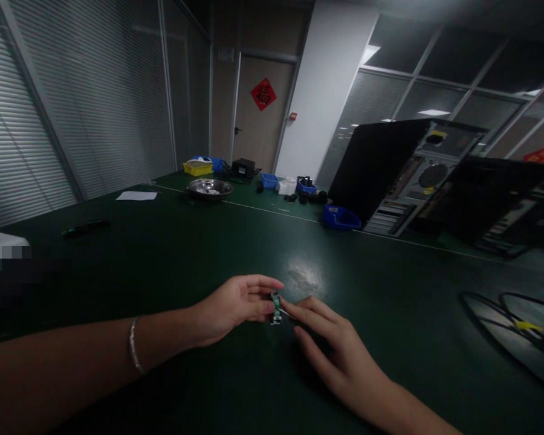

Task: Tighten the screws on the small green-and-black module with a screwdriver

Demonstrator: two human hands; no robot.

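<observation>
Between the thumb and fingers of my left hand [236,305] is a small green circuit board [276,308] with silvery and dark ends, held upright above the table. My right hand [329,335] comes in from the right, its index fingertip touching or almost touching the board's edge. A thin, pale metallic sliver [288,313] runs from the board toward the right fingers, which seem to close around it. Its kind cannot be made out, and its far end is hidden by the hand.
The dark green table [172,260] carries a steel bowl [210,189], a yellow bin [197,168], a blue bin [341,217] and a white paper [136,196]. An opened computer case [385,175] stands at the right, with looped black cables [485,320] nearer. A dark slim object [86,228] lies left.
</observation>
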